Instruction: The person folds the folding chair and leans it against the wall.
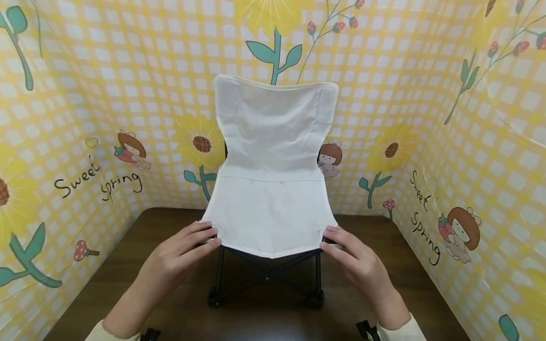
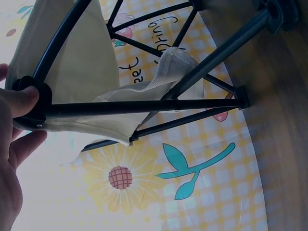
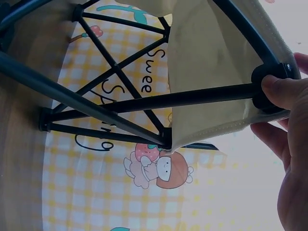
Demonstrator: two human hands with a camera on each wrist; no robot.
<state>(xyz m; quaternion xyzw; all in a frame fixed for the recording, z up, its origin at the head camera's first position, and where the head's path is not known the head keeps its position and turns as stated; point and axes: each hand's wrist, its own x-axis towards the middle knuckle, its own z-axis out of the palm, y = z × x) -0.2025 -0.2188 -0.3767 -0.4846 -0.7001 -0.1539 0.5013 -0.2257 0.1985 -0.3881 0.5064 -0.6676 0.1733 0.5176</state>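
A small folding chair [image 1: 273,203] with a white fabric seat and back stands unfolded on the table, facing me. Its dark tube legs [image 1: 219,270] cross beneath the seat. At the seat's front left corner, my left hand [image 1: 181,253] grips the black corner joint [image 2: 36,98], thumb against it and fingers over the fabric edge. My right hand [image 1: 356,255] holds the opposite front corner the same way, its thumb on the other black joint [image 3: 269,86]. From below, the wrist views show the fabric's underside [image 3: 207,62] and the black frame tubes [image 2: 144,107].
A dark brown wooden table [image 1: 273,322] carries the chair. Behind and on both sides hangs a yellow checked cloth [image 1: 162,94] printed with sunflowers, cartoon girls and lettering, close to the chair's back.
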